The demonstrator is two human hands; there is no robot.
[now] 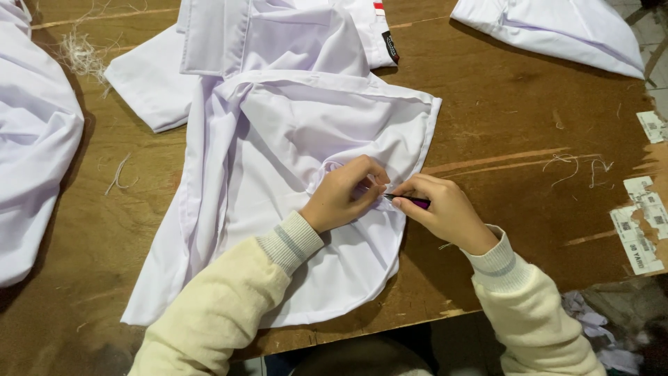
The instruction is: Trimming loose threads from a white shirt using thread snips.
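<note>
A white shirt (292, 139) lies spread on the brown wooden table (529, 125), collar toward the far edge. My left hand (344, 195) pinches a fold of the shirt's fabric near its right edge. My right hand (442, 209) grips a small dark tool with a purple handle (410, 200), its tip pointing left and touching the pinched fabric. Both wrists wear cream knitted sleeves.
More white garments lie at the left edge (35, 139) and the far right corner (557, 31). Loose threads (83, 56) are scattered on the board. Paper labels (643, 223) are stuck near the right edge. The table's front edge runs below my arms.
</note>
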